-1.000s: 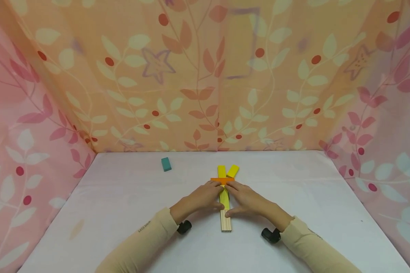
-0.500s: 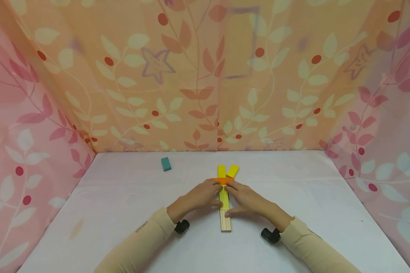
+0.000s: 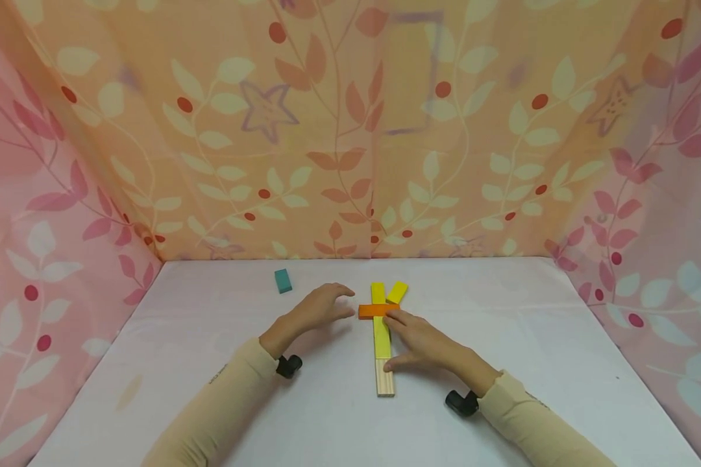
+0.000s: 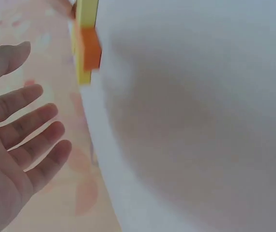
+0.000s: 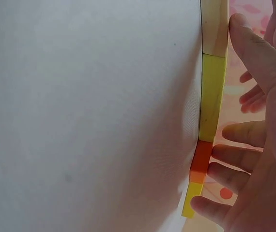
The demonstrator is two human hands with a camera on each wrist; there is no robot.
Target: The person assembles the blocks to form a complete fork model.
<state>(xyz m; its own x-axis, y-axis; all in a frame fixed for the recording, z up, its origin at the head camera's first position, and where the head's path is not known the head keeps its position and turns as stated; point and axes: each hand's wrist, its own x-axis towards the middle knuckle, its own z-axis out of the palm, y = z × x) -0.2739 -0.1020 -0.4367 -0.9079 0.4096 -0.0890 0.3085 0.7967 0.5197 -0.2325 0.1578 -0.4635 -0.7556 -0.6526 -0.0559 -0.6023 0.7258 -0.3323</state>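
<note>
A line of wooden blocks lies on the white table: a plain wood block [image 3: 385, 377] nearest me, then a yellow block [image 3: 381, 338], an orange block [image 3: 369, 312] set crosswise, and a far yellow block [image 3: 378, 292]. Another yellow block [image 3: 398, 292] sits slanted to the right of that one. My left hand [image 3: 311, 312] is held apart from the row on its left, fingers spread and holding nothing. On the other side, my right hand [image 3: 425, 342] has its fingertips at the orange block's right end and its thumb beside the plain block. In the right wrist view its fingers look extended.
A teal block [image 3: 283, 281] lies alone towards the back left of the table [image 3: 210, 311]. Patterned cloth [image 3: 339, 130] closes off the back and both sides. Each wrist wears a small black camera.
My left hand has let go of the row and drawn away to the left, uncovering the left end of the orange block. The right hand has barely moved.
</note>
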